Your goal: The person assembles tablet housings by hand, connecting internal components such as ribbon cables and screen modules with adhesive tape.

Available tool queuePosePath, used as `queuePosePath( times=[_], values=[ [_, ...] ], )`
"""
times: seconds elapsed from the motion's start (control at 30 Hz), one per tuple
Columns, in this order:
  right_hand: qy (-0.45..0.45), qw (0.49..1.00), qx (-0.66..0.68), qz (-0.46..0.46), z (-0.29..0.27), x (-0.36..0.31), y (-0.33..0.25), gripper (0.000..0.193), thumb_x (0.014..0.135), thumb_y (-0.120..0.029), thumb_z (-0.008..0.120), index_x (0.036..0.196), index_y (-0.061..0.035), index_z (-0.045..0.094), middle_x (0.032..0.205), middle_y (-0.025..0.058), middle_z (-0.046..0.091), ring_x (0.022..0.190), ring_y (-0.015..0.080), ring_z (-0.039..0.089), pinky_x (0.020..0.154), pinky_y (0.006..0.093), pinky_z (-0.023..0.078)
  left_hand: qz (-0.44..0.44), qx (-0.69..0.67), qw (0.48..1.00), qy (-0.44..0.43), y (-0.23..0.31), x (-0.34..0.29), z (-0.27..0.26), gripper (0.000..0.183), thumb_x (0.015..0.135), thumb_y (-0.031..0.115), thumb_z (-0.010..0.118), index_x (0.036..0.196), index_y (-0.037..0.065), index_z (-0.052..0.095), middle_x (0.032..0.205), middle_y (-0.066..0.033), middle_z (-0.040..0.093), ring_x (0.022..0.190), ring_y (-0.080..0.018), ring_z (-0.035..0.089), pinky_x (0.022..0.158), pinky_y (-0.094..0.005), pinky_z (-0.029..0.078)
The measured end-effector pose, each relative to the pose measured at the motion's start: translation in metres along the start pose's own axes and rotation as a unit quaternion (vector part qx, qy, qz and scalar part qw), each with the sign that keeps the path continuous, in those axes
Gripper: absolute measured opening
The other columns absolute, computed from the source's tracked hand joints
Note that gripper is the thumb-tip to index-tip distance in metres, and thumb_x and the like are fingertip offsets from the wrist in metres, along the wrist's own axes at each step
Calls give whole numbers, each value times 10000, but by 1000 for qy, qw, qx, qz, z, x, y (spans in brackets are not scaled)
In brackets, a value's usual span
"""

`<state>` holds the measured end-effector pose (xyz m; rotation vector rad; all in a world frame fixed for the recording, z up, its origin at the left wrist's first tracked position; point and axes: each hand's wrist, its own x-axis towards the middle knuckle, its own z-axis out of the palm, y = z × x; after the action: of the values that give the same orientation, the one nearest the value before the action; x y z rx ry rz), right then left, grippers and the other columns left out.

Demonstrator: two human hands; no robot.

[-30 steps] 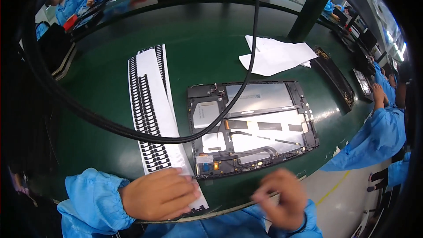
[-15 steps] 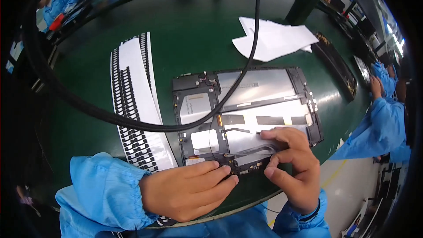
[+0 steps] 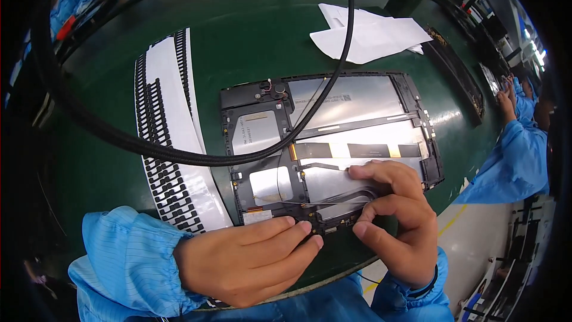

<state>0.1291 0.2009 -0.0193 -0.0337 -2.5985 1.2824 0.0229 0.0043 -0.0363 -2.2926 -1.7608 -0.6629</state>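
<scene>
Fingertips of the left hand and right hand are pressed, closed together, on the near edge of the open tablet. The tablet is laid flat on the green worktop, beside a strip sheet, under a black cable.

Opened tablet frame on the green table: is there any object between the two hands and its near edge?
Nothing visible does. The left hand and right hand both have fingertips already on the near edge of the opened tablet frame. The black cable arcs across the frame farther back, beyond the hands.

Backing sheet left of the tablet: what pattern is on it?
The backing sheet is white with rows of small black rectangular stickers along its edges, seen best in the head view.
</scene>
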Motion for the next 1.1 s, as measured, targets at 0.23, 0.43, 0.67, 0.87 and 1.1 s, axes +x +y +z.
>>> queuePosePath(
  times=[0.23, 0.43, 0.67, 0.87, 1.1],
  values=[
    [-1, 1000, -27, -5, -3, 2, -2, 77, 600, -39, 639, 653, -37, 583, 1045, 120, 568, 1029, 293, 471, 883, 375, 321, -42, -21, 998, 45, 4, 17, 9, 184, 727, 26, 562, 893, -37, 610, 1040, -144, 569, 949, -272, 559, 795, -314, 482],
    [24, 1000, -5, -12, -11, -2, 5, 151, 545, 9, 672, 678, -21, 605, 946, 128, 603, 941, 313, 551, 835, 370, 407, -30, 4, 1000, 1, 2, 16, 9, 204, 734, 33, 522, 893, -60, 608, 1056, -146, 561, 968, -261, 547, 814, -300, 474],
    [15, 997, -35, -62, -9, -4, 5, 220, 525, -11, 693, 732, -32, 621, 952, 129, 593, 903, 296, 543, 799, 380, 419, -25, 8, 1000, 8, 1, 16, 13, 201, 727, 21, 516, 888, -49, 612, 1055, -136, 565, 971, -250, 549, 817, -296, 475],
    [39, 990, -74, -112, 1, -3, 8, 207, 515, -15, 670, 710, -33, 604, 924, 119, 598, 861, 283, 526, 766, 377, 419, -19, 34, 999, -6, 1, 15, 8, 198, 736, 29, 518, 895, -40, 613, 1057, -125, 568, 972, -237, 552, 825, -292, 472],
    [40, 980, -129, -143, 5, -1, 1, 206, 506, 6, 637, 701, -9, 571, 874, 115, 589, 826, 293, 519, 720, 366, 424, -44, 16, 999, 11, 4, 15, 11, 225, 743, 20, 508, 936, -61, 588, 1059, -134, 567, 965, -237, 555, 818, -309, 470]
  ],
)
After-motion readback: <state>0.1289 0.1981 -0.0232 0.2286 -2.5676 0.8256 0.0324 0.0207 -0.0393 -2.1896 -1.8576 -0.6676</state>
